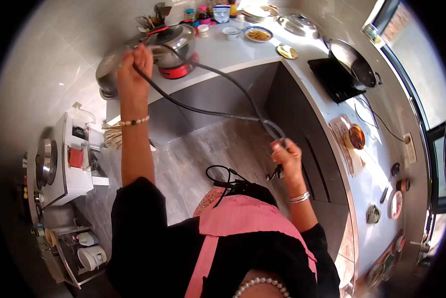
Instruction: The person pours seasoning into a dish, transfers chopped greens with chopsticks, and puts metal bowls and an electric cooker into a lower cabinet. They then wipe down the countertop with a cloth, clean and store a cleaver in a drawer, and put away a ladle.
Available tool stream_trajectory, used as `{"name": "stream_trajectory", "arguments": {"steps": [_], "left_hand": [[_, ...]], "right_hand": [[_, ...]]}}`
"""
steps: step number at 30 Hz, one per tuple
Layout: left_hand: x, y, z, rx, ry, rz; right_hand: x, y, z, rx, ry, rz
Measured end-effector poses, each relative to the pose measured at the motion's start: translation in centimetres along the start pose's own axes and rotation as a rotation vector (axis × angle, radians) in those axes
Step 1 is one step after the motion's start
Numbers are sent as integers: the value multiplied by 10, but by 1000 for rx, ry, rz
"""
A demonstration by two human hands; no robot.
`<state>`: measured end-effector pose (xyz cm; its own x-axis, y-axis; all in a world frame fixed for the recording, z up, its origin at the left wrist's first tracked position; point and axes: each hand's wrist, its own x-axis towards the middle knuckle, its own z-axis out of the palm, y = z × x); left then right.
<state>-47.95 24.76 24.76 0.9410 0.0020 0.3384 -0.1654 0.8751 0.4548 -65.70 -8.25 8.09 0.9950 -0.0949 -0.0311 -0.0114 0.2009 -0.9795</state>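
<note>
A dark cable (193, 107) is looped in the air between my two hands, above the floor and the counter's front edge. My left hand (135, 67), raised at the upper left, has its fingers closed round one end of the loop, in front of the steel pots. Lower down on the right, my right hand (287, 158) is closed round the cable near the cabinet fronts. A short piece with a dark end hangs below that hand. Behind the cable, a lidded steel pot (179, 42) stands on a red base (176, 71).
A white counter (223, 49) bends round the far and right sides. It bears a wok (352, 62), a black cooktop (330, 79), a dish of food (258, 34), jars and an orange-topped container (355, 136). A white cabinet (79, 184) stands at the left.
</note>
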Motion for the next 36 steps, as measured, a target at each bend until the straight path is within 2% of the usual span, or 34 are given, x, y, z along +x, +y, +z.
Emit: {"name": "stream_trajectory", "arguments": {"steps": [1,3,5,8,11,12,14,17,19,20,21,23,24,25,27,28,29,31,33,34,36], "left_hand": [[1,20,-56,227,408,99],[-3,41,-153,1095,387,-308],[-14,49,-176,1393,262,-560],[-7,33,-189,1674,-375,247],[-4,10,-132,1135,-347,157],[7,10,-131,1080,-279,119],[33,12,-132,973,-144,39],[75,17,-99,988,-357,279],[108,29,-81,1008,-364,305],[123,35,-71,1022,-369,316],[133,41,-58,1257,-287,322],[157,49,-33,1714,-103,339],[173,44,-30,1914,-109,533],[189,42,-34,1919,-102,507],[221,36,-57,2004,-3,452],[230,33,-64,2072,141,369],[245,35,-87,2108,76,567],[261,34,-115,2176,10,505],[268,26,-140,2209,85,328],[271,23,-149,2218,114,240],[280,27,-159,2268,110,116]], "right_hand": [[23,-15,19,49,25,-45],[60,-49,45,192,-101,-124],[97,-72,72,63,-238,-178],[148,-95,125,120,-407,-174],[194,-110,179,303,-468,-142],[210,-117,196,371,-506,-152],[240,-131,229,515,-592,-184],[290,-153,277,699,-672,-255],[336,-168,304,818,-865,-407],[350,-178,320,1066,-919,-358],[359,-189,331,1056,-791,-364],[397,-197,348,1174,-793,-381],[420,-196,356,1198,-797,-388],[436,-194,362,1202,-720,-370],[483,-167,366,1365,-795,-246],[502,-150,369,1180,-649,-210],[515,-131,370,1178,-487,-83],[539,-81,365,1349,-402,165],[548,-45,359,1189,-238,356],[552,-21,352,1014,-339,320],[552,-21,336,598,-364,380]]}}
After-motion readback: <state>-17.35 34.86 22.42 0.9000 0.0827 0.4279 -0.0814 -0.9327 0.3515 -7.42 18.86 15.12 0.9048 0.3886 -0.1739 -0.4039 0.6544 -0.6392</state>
